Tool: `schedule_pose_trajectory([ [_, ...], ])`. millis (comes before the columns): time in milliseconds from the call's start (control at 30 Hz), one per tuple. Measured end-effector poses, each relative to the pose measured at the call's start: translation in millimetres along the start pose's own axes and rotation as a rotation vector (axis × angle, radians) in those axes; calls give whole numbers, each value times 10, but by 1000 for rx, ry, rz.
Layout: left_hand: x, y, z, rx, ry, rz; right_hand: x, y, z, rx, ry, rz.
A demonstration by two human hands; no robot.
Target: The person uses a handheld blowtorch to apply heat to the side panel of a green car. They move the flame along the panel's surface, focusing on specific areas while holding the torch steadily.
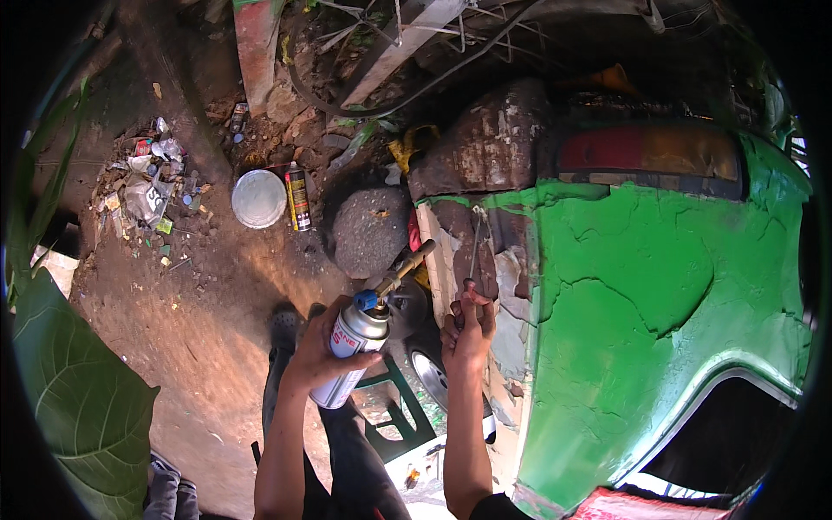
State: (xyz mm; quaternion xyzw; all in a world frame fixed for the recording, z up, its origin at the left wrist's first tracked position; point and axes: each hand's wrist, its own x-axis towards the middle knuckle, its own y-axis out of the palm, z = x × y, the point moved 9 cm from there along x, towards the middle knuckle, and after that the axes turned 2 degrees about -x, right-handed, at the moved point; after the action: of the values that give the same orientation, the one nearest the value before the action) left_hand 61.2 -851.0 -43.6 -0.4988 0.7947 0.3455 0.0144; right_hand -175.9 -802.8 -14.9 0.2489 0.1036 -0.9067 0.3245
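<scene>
My left hand (319,351) is wrapped round a silver and white gas canister (359,328). A brass torch head (404,270) with a blue knob (366,300) sits on top, its nozzle angled toward the car body; I cannot make out a flame. Closed fingers of my right hand (469,334) grip a thin metal rod-like tool (476,243). Its far end reaches the stripped, brownish edge (453,221) of the panel. To the right spreads the green car panel (624,260), its paint cracked and wrinkled, below a red and amber tail light (650,158).
A large rock (373,232) lies beyond the torch. Left of it stand a yellow and black can (298,198) and a round pale lid (259,198). Litter (147,195) is heaped farther left. A dark green frame (407,412) is near my legs; a big leaf (78,399) hangs at lower left.
</scene>
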Motion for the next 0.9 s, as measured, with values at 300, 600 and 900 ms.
schedule_pose_trajectory([
  [300, 49, 36, 100, 45, -52, 48, -1, -27, -1, -23, 10, -7],
  [600, 71, 56, 79, 147, -50, 76, 29, 10, 35, -32, 11, -18],
  [900, 78, 76, 146, 176, -58, 87, 22, 59, 99, -51, 20, -13],
])
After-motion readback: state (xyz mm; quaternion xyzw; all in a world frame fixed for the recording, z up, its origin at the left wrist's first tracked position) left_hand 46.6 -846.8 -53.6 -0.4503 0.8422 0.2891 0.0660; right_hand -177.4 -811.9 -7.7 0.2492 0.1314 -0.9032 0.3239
